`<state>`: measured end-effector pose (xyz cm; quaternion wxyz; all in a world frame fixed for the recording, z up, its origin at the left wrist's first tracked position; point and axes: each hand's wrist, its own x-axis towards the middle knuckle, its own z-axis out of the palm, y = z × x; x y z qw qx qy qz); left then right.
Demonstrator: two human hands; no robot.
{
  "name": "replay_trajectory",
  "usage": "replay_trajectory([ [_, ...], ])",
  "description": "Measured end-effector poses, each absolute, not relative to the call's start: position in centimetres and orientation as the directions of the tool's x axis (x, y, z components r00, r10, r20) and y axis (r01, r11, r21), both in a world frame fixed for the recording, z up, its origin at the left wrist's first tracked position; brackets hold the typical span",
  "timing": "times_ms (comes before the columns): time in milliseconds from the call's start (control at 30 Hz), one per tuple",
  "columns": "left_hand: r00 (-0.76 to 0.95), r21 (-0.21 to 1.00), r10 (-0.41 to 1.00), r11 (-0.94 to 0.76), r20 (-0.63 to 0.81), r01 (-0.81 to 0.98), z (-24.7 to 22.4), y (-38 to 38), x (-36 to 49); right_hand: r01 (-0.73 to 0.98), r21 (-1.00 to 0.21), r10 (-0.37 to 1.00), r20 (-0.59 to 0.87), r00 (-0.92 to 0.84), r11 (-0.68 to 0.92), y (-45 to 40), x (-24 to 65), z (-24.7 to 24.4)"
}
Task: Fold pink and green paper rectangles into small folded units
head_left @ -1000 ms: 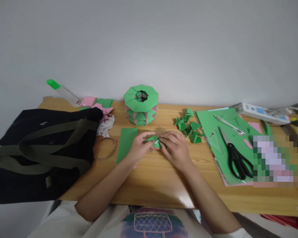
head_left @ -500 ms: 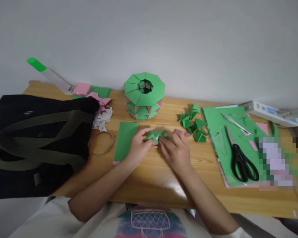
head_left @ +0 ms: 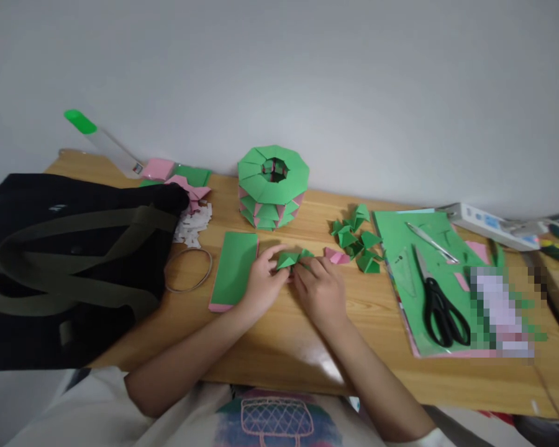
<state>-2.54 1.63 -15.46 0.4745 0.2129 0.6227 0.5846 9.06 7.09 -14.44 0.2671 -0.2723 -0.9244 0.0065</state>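
Between my two hands is a small piece of folded green paper (head_left: 287,259), held just above the wooden table. My left hand (head_left: 264,277) grips its left side, with thumb and fingers closed on it. On its right side, the bent fingers of my right hand (head_left: 320,287) press together and hide part of the paper. A stack of green paper (head_left: 234,268) with a pink edge lies beside my left hand. Just beyond my right hand rests a pink folded piece (head_left: 336,255), near several green folded pieces (head_left: 358,239).
A round green-and-pink paper structure (head_left: 274,186) stands at the back. On the left are a dark bag (head_left: 74,267), a ring (head_left: 189,270) and white paper scraps (head_left: 193,225). Scissors (head_left: 440,304) and a pen (head_left: 431,241) lie on green sheets (head_left: 395,248) at right, by a power strip (head_left: 491,225).
My right hand has shifted slightly left and its fingers have closed in on the folded paper, which is turned differently. The pink piece shows more fully. The whole view has shifted a little.
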Motion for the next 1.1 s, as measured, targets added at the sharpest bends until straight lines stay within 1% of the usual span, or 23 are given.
replay_trajectory([
  [200, -0.451, 0.966, 0.856, 0.197, -0.253, -0.167, -16.03, 1.63, -2.48, 0.501, -0.051, 0.461, 0.483, -0.745, 0.864, 6.82, 8.76, -14.43],
  [367, -0.428, 0.974, 0.876, 0.192, -0.224, -0.117, -16.19, 1.69, -2.76, 0.516, -0.009, 0.45, 0.501, -0.739, 0.856, 6.57, 8.53, -14.85],
  [567, -0.393, 0.968, 0.886, 0.207, -0.246, -0.138, -16.09, 1.64, -2.8, 0.511, -0.008, 0.454, 0.47, -0.757, 0.86, 7.24, 8.89, -14.76],
  [833, -0.424, 0.968, 0.871, 0.206, -0.248, -0.144, -16.08, 1.76, -2.68, 0.543, -0.01, 0.487, 0.458, -0.744, 0.84, 6.8, 8.6, -14.75],
  [1100, -0.41, 0.963, 0.874, 0.211, -0.262, -0.166, -16.23, 1.74, -2.74, 0.551, -0.016, 0.5, 0.441, -0.745, 0.835, 6.91, 8.54, -14.97],
])
